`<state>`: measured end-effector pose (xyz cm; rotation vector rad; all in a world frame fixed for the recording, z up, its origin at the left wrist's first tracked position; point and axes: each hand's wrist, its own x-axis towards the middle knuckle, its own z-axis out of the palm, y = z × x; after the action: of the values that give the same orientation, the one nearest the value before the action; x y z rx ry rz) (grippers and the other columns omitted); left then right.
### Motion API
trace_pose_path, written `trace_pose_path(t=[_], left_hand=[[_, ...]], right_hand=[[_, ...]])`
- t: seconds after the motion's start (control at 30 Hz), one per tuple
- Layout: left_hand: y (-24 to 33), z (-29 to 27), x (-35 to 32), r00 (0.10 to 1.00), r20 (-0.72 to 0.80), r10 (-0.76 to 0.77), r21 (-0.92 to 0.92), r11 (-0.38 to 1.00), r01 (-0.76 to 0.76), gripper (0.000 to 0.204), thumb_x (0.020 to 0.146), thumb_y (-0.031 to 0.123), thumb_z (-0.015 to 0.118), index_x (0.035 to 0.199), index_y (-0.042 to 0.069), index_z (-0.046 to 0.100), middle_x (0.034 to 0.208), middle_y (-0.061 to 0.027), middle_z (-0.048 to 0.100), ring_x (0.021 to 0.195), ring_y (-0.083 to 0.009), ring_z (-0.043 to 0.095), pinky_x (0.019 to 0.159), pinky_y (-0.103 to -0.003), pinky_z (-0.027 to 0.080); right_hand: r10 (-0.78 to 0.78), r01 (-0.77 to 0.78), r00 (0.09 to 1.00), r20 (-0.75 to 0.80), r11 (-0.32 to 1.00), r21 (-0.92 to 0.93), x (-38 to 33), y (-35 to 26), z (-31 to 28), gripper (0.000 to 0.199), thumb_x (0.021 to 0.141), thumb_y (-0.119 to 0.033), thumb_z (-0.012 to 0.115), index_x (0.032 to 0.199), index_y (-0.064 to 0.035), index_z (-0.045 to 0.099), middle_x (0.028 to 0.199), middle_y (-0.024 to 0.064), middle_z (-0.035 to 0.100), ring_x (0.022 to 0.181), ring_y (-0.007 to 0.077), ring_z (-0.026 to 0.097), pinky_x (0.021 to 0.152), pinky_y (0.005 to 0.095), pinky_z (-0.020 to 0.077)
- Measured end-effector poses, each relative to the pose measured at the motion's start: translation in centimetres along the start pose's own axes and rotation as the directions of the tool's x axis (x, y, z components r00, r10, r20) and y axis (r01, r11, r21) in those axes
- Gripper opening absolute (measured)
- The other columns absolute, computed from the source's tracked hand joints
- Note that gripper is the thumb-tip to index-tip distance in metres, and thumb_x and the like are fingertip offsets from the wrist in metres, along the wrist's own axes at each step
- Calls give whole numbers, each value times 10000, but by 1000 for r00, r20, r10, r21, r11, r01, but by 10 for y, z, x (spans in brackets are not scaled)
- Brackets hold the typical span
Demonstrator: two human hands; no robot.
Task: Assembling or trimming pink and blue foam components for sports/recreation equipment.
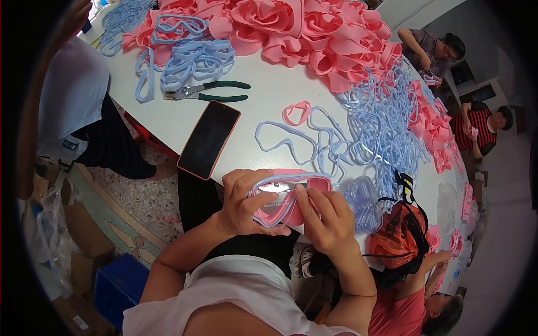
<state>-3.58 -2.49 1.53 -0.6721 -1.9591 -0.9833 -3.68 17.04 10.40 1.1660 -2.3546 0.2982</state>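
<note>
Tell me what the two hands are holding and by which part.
Both hold one pink goggle frame with a pale blue rim: the left hand grips its left end, the right hand its right side, fingers pressing the top edge.

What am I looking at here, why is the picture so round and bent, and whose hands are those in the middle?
There is one picture, taken by a wide fisheye camera worn on a person's head and looking down, which is why straight edges curve near the rim. No machine is involved: the two bare hands belong to the wearer. The left hand and the right hand together hold a pink swim goggle frame with a pale blue rim over the edge of a white table. On the table lie a dark phone in an orange-red case, green-handled pliers, loose pale blue rubber strips and a big heap of pink frames. Other people sit at the far side, and one in an orange cap is close on the right.
</note>
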Motion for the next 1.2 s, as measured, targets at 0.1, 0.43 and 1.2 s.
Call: trace_pose_path(t=[0.1,0.43,1.2], left_hand=[[-3,-1,1,1000,9,-7,-57,998,7,702,738,683,704,1131,144,486,1235,-151,545,1076,-282,464,923,-406,367],[-4,-7,-1,998,48,34,-146,989,-27,708,737,673,713,1126,132,475,1207,-143,574,1041,-265,504,909,-394,376],[25,18,8,497,712,-497,-692,-615,377,426,894,206,713,1240,26,541,1214,-79,593,1187,-193,552,1004,-346,459]], right_hand=[[-74,72,997,-32,996,-48,-5,2,4,493,619,-6,656,1108,43,695,985,128,635,697,230,570,581,307,488],[180,-169,984,-11,943,286,4,4,-3,428,666,-91,760,1087,-33,710,1015,108,628,843,253,566,788,358,462],[652,-621,567,503,-63,782,5,28,15,210,759,-69,826,932,9,736,767,-20,594,680,52,481,614,217,368]])
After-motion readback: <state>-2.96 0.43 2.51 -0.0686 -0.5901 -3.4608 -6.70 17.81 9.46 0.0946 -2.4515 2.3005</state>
